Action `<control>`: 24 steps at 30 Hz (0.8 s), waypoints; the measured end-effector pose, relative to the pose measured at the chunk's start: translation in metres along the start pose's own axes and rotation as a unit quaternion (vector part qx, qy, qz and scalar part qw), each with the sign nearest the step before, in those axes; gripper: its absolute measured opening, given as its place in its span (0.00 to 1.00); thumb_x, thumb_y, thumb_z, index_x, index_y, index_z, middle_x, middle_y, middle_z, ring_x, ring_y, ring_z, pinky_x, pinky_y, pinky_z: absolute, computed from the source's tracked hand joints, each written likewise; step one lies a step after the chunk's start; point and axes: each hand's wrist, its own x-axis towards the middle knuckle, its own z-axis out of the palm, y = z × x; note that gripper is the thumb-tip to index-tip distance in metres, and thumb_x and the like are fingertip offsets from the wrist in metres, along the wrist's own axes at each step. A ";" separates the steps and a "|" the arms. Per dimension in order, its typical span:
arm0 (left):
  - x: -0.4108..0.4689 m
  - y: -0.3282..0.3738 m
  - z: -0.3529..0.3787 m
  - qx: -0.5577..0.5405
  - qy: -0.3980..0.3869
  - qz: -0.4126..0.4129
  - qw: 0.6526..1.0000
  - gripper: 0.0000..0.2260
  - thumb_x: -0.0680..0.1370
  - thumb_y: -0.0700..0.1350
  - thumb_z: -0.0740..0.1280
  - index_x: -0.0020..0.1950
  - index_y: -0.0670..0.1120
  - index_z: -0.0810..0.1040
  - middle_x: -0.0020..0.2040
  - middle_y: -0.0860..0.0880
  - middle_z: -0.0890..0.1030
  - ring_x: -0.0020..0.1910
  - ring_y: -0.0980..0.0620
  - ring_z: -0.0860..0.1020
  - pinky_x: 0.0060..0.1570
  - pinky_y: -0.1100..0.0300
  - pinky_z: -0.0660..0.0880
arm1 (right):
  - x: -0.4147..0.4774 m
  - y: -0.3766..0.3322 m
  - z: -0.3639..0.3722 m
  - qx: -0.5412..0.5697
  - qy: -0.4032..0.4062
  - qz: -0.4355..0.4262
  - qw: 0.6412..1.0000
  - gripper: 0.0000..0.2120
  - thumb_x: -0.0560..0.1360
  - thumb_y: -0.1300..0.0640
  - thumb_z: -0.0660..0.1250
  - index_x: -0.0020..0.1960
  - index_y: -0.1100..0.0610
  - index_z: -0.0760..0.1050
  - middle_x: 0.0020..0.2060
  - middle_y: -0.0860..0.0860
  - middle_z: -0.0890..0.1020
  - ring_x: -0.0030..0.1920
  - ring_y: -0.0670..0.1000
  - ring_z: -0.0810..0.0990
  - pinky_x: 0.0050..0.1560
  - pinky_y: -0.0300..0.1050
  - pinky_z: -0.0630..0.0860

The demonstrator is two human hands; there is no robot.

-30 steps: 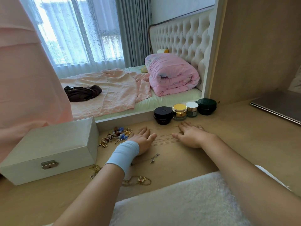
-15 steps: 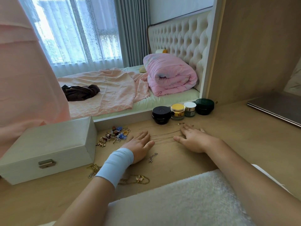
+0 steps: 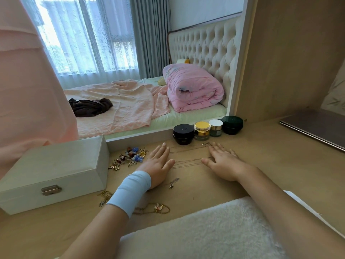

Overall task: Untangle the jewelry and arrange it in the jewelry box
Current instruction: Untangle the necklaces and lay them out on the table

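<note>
While both palms lie flat right of the closed jewelry box, head view shows left hand fingers straight and together, right hand fingers slightly spread, thin chains stretched between them. Chains look light, limp, snag-prone; pinch at a clasp end. Charm pile sits just beside the box.
</note>
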 end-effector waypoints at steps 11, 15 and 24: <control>0.000 -0.001 0.009 0.017 -0.056 -0.009 0.998 0.29 0.83 0.61 0.42 0.80 0.49 0.43 0.80 0.52 0.41 0.78 0.56 0.38 0.76 0.56 0.38 | 0.003 -0.010 -0.001 -0.021 -0.042 0.007 0.999 0.38 0.81 0.32 0.45 0.83 0.54 0.43 0.82 0.51 0.42 0.81 0.50 0.39 0.80 0.59 0.41; 0.000 -0.003 0.007 -0.009 -0.044 -0.012 0.999 0.30 0.82 0.62 0.44 0.80 0.50 0.41 0.79 0.53 0.36 0.76 0.57 0.34 0.73 0.57 0.36 | 0.004 -0.010 -0.001 -0.015 -0.022 0.001 1.000 0.39 0.81 0.32 0.46 0.82 0.54 0.39 0.81 0.51 0.38 0.80 0.49 0.37 0.80 0.58 0.39; -0.036 0.002 0.015 0.029 -0.078 0.059 0.995 0.28 0.82 0.61 0.42 0.80 0.51 0.41 0.79 0.55 0.39 0.77 0.59 0.37 0.75 0.59 0.37 | -0.033 -0.009 0.009 -0.015 -0.078 0.035 0.996 0.41 0.80 0.31 0.46 0.82 0.54 0.37 0.80 0.51 0.35 0.80 0.50 0.35 0.80 0.55 0.39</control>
